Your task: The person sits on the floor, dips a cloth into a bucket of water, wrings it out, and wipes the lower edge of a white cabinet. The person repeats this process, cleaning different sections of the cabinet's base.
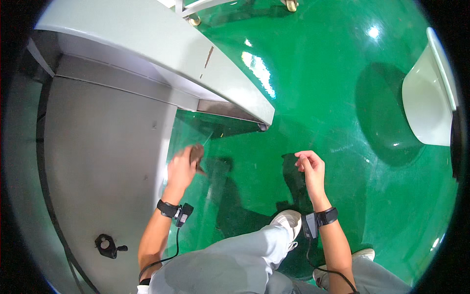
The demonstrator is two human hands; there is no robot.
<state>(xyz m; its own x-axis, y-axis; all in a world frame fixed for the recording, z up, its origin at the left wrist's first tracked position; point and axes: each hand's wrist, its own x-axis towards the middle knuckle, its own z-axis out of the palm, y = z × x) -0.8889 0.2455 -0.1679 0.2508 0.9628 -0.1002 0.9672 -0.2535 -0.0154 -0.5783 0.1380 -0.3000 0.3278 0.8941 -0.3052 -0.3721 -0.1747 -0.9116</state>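
My left hand (181,167) grips a brown, flat object (197,154), perhaps a cloth or a piece of leather, beside the edge of a grey metal surface (106,154). What exactly it is cannot be told. My right hand (311,167) hangs over the green floor with its fingers loosely bent, and nothing shows in it. Both wrists wear black straps with small cabled devices. A black fitting with a round hole and a small knob (107,246) lies on the grey surface at the lower left.
A pale cabinet or machine panel (235,88) juts across the upper left, its corner near the middle. At the right edge stands a white tub (427,99). Castors (194,19) of a white frame rest on the glossy green floor (330,92) at the top. My shoes are below.
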